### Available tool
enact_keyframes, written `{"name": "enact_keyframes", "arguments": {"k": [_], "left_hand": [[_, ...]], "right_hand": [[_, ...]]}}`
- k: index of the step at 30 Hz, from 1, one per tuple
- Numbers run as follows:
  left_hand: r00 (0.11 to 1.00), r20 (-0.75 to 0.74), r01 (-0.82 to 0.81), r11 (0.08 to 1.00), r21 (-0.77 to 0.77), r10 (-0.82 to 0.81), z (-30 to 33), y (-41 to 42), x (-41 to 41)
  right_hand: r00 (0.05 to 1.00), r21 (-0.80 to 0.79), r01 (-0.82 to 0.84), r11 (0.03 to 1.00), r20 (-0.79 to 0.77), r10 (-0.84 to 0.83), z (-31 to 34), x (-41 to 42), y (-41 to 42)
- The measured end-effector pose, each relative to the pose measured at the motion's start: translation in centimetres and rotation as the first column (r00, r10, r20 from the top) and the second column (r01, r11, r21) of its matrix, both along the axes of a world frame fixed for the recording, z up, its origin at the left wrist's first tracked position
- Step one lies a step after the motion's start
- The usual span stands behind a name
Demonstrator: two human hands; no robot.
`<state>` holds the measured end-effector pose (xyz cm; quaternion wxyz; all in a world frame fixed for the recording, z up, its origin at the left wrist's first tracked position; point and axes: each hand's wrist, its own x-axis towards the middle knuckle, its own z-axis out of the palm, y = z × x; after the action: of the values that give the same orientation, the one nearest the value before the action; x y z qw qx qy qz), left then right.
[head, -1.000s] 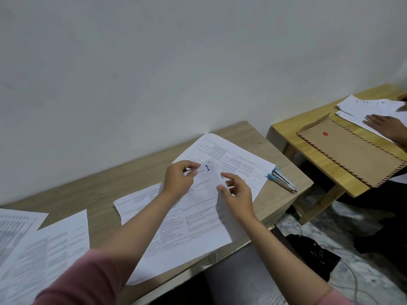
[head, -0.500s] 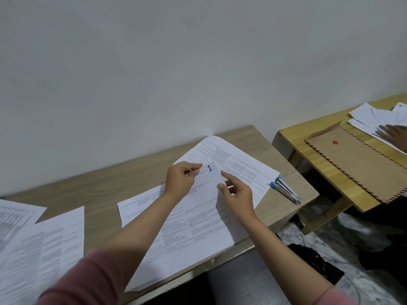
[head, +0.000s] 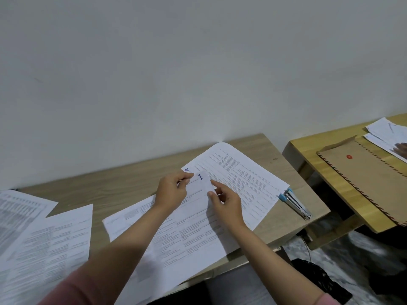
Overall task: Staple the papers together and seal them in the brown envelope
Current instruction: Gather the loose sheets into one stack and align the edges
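Observation:
Printed white papers lie on the wooden table in front of me, the top sheet marked with a blue "1". My left hand pinches the top corner of that sheet between thumb and fingers. My right hand is beside it, its thumb and index finger at the sheet's right edge. Another printed sheet lies underneath, angled toward the right. A blue and silver stapler lies on the table right of the papers. The brown envelope with a red dot rests on a second, yellow table at far right.
More printed sheets lie at the table's left end. Another person's hand rests on white papers on the yellow table. A black bag and a cable sit on the floor between the tables. A white wall rises behind.
The view has drifted so the scene sits further right and lower. My hands stay on the top corner of the sheet marked "1"; a letter on the sheet beneath now shows.

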<state>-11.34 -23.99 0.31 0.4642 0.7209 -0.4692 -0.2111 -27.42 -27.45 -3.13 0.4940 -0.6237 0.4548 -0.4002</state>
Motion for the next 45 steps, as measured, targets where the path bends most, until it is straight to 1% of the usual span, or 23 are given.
{"name": "enact_keyframes", "arguments": {"k": [3, 5, 6, 7, 8, 10, 11, 12, 13, 15, 17, 18, 20, 24, 28, 30, 32, 34, 36, 38, 41, 45], "left_hand": [[0.996, 0.015, -0.086, 0.995, 0.049, 0.086, -0.1, 1.5, 2.0], [0.985, 0.034, -0.174, 0.978, 0.113, 0.171, -0.5, 2.2, 3.8], [0.976, 0.055, -0.217, 0.965, 0.149, 0.211, -0.8, 2.6, 4.6], [0.968, 0.065, -0.251, 0.951, 0.181, 0.243, -0.9, 3.0, 5.3], [0.963, 0.052, -0.270, 0.942, 0.200, 0.265, -1.1, 3.4, 5.9], [0.956, 0.004, -0.285, 0.930, 0.233, 0.292, -1.4, 3.9, 6.8], [0.954, -0.014, -0.287, 0.926, 0.245, 0.299, -1.5, 4.1, 7.1], [0.951, -0.029, -0.290, 0.922, 0.256, 0.307, -1.8, 4.2, 7.5], [0.947, -0.044, -0.297, 0.917, 0.265, 0.320, -1.9, 4.3, 7.7], [0.936, -0.074, -0.313, 0.910, 0.272, 0.344, -2.1, 4.3, 8.3], [0.930, -0.095, -0.317, 0.906, 0.280, 0.354, -2.1, 4.2, 8.4], [0.927, -0.109, -0.317, 0.906, 0.281, 0.359, -2.1, 4.2, 8.5], [0.923, -0.129, -0.317, 0.907, 0.277, 0.362, -2.3, 4.1, 8.6], [0.922, -0.143, -0.311, 0.907, 0.284, 0.361, -2.3, 3.7, 8.6], [0.925, -0.145, -0.302, 0.911, 0.281, 0.351, -2.1, 3.4, 8.3], [0.925, -0.155, -0.296, 0.915, 0.275, 0.346, -1.6, 3.4, 8.1], [0.923, -0.163, -0.299, 0.918, 0.261, 0.347, -0.6, 3.2, 7.9], [0.922, -0.189, -0.299, 0.931, 0.209, 0.339, 0.8, 2.9, 7.5], [0.930, -0.212, -0.279, 0.952, 0.125, 0.301, 2.3, 2.4, 7.2], [0.944, -0.196, -0.260, 0.964, 0.049, 0.264, 4.2, 2.2, 6.8], [0.963, -0.176, -0.209, 0.978, -0.018, 0.203, 6.5, 2.1, 6.6], [0.986, -0.134, -0.111, 0.990, -0.086, 0.099, 9.3, 2.2, 6.5]], "right_hand": [[0.996, -0.084, -0.047, 0.995, -0.085, 0.040, 0.8, 1.3, -2.4], [0.963, -0.144, -0.156, 0.977, -0.241, 0.118, 1.4, 2.4, -5.7], [0.919, -0.158, -0.245, 0.957, -0.352, 0.177, 1.6, 3.2, -7.6], [0.849, -0.167, -0.351, 0.922, -0.473, 0.237, 1.6, 4.0, -9.4], [0.748, -0.153, -0.459, 0.875, -0.598, 0.288, 1.6, 4.9, -11.0], [0.495, -0.078, -0.643, 0.762, -0.801, 0.336, 1.7, 6.8, -13.6], [0.377, -0.040, -0.710, 0.703, -0.865, 0.331, 1.8, 7.6, -14.5], [0.286, 0.001, -0.752, 0.659, -0.901, 0.327, 1.9, 8.4, -15.1], [0.234, 0.034, -0.774, 0.633, -0.913, 0.334, 2.1, 9.1, -15.6], [0.201, 0.068, -0.789, 0.610, -0.911, 0.361, 2.1, 10.1, -16.3], [0.211, 0.040, -0.818, 0.574, -0.907, 0.364, 1.9, 10.7, -16.6], [0.230, 0.017, -0.830, 0.557, -0.900, 0.370, 1.8, 10.9, -16.6], [0.299, -0.037, -0.830, 0.557, -0.872, 0.387, 1.8, 11.1, -16.3], [0.428, -0.183, -0.811, 0.556, -0.833, 0.350, 2.0, 11.3, -16.1], [0.588, -0.309, -0.740, 0.597, -0.729, 0.351, 3.7, 11.1, -16.0], [0.659, -0.393, -0.708, 0.587, -0.667, 0.348, 5.4, 11.0, -15.9], [0.703, -0.469, -0.688, 0.554, -0.621, 0.346, 7.3, 11.1, -15.9], [0.738, -0.550, -0.658, 0.513, -0.608, 0.295, 9.4, 11.1, -16.0], [0.786, -0.652, -0.599, 0.464, -0.588, 0.190, 11.4, 10.8, -16.1], [0.839, -0.732, -0.518, 0.441, -0.535, 0.098, 13.4, 10.4, -16.3], [0.895, -0.778, -0.405, 0.479, -0.444, 0.036, 15.8, 9.4, -16.5], [0.941, -0.795, -0.281, 0.537, -0.339, -0.010, 17.9, 8.0, -16.0]]}}
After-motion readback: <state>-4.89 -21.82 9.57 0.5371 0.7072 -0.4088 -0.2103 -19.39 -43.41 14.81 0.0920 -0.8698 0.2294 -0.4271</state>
